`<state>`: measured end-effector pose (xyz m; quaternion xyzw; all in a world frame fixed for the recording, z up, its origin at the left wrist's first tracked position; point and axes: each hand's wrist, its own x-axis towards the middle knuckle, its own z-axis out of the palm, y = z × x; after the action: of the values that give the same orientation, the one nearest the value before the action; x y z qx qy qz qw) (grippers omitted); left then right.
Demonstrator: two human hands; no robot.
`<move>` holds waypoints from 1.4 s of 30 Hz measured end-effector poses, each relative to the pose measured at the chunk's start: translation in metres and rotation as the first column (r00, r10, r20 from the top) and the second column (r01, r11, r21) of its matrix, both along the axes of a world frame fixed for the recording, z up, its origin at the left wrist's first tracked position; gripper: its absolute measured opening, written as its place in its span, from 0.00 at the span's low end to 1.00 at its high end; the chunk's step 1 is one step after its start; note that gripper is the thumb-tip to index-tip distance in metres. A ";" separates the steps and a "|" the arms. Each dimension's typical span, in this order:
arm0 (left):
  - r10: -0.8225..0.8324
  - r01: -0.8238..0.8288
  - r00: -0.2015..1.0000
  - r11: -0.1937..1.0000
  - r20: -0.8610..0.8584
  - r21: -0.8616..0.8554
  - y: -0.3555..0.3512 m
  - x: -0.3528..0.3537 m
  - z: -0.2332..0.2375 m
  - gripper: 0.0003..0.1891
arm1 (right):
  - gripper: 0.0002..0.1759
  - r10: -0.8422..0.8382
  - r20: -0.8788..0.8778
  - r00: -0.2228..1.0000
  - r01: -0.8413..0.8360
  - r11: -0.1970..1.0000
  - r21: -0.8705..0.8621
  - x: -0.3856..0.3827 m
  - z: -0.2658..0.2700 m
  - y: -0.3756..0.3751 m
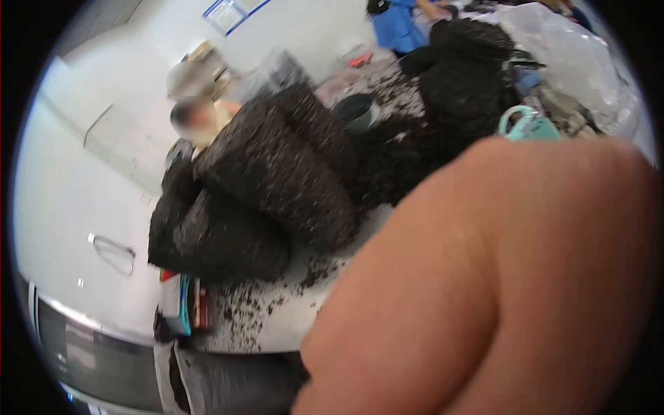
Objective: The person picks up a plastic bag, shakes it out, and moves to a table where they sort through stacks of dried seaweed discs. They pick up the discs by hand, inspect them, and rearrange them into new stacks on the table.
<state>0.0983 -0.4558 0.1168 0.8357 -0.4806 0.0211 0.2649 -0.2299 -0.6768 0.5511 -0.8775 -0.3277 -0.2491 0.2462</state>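
Observation:
Very close to the camera, a bare bent arm and what looks like the back of my right hand fill the lower right; its fingers are hidden, so what it holds cannot be told. My left hand does not show. Beyond the arm, tall dark bags of soil stand together on a white table strewn with loose soil. A lower dark bag leans at their left. Behind them sits a dark round pot.
A turquoise handled container and clear plastic sheeting lie at the upper right, beside another dark mound. Boxes stand at the table's left edge, above a grey bag. Other people are at the far side.

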 end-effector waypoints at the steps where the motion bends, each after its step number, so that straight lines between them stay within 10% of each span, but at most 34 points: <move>1: -0.054 0.054 0.999 0.998 0.003 -0.022 -0.012 -0.004 0.020 0.35 | 0.15 -0.018 -0.013 1.000 0.018 1.000 -0.004 -0.016 0.005 0.005; 3: -0.084 0.008 0.976 0.936 -0.200 -0.351 -0.028 -0.004 0.062 0.30 | 0.15 -0.030 -0.042 0.999 0.030 0.999 -0.011 -0.042 0.013 0.019; 8: -0.253 0.218 0.963 0.934 -0.093 -0.282 -0.068 -0.013 0.134 0.33 | 0.15 0.074 -0.150 0.986 -0.060 0.994 0.095 -0.042 -0.019 0.039; 13: -0.302 0.340 0.939 0.890 0.168 -0.302 -0.107 0.000 0.200 0.31 | 0.18 -0.168 -0.320 0.932 0.259 0.928 0.269 0.008 -0.079 -0.015; 15: -0.314 0.356 0.934 0.842 0.169 -0.406 -0.108 0.000 0.250 0.28 | 0.30 -0.405 -0.199 0.893 0.444 0.713 0.543 0.004 -0.062 -0.026; 17: -0.274 0.339 0.939 0.831 0.205 -0.440 -0.100 0.001 0.287 0.26 | 0.38 -0.674 0.311 0.670 0.437 0.697 0.569 -0.001 -0.031 -0.025; 20: -0.238 0.267 0.964 0.824 0.123 -0.500 -0.085 0.003 0.293 0.24 | 0.39 -0.616 0.732 0.290 0.493 0.752 0.437 -0.017 0.010 -0.025; 23: -0.275 0.278 0.959 0.868 0.069 -0.411 -0.076 0.004 0.267 0.24 | 0.39 -0.597 0.777 0.201 0.523 0.736 0.430 -0.041 0.034 -0.041; 29: -0.316 0.327 0.945 0.911 0.086 -0.252 -0.057 0.021 0.221 0.32 | 0.40 -0.612 0.770 0.179 0.564 0.706 0.430 -0.076 0.058 -0.035; 37: -0.557 0.486 0.831 0.733 -0.009 -0.476 -0.055 -0.037 0.316 0.16 | 0.42 -0.569 0.773 0.281 0.500 0.775 0.388 -0.037 0.081 -0.055; 42: -0.872 0.642 0.461 0.203 0.161 -0.739 -0.013 -0.107 0.374 0.10 | 0.44 -0.546 0.629 0.554 0.419 0.835 0.355 0.028 0.061 -0.014</move>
<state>-0.0086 -0.4690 0.4910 0.2974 -0.7342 -0.0526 0.6081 -0.2015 -0.6904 0.6116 -0.7443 -0.1205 -0.6502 0.0939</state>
